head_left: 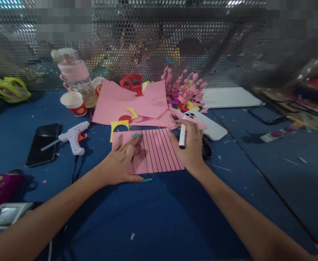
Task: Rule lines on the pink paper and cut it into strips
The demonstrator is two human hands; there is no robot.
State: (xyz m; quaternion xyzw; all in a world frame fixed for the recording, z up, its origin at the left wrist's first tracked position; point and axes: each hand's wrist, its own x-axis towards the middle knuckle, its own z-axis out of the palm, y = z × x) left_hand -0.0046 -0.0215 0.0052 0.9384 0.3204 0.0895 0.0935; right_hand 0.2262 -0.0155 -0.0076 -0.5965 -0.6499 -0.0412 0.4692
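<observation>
1. One view only, from a camera on the person's head, looking forward and down toward 12 o'clock.
2. It sits close above the blue table (153, 217), both forearms entering from 6 o'clock.
3. A perforated metal screen (159, 40) closes the view at 12 o'clock.

Left hand (123, 159) spread flat, palm down, fingers fanned forward, thumb stretched out toward the body, teal nails showing. Left forearm bare, slanting in from the lower left. Right hand (187, 146) curled in a loose grip around a white marker (182, 136), knuckles up, wrist slightly bent. Right forearm bare, angling in from the lower right. The 2 hands near each other, not touching.
</observation>
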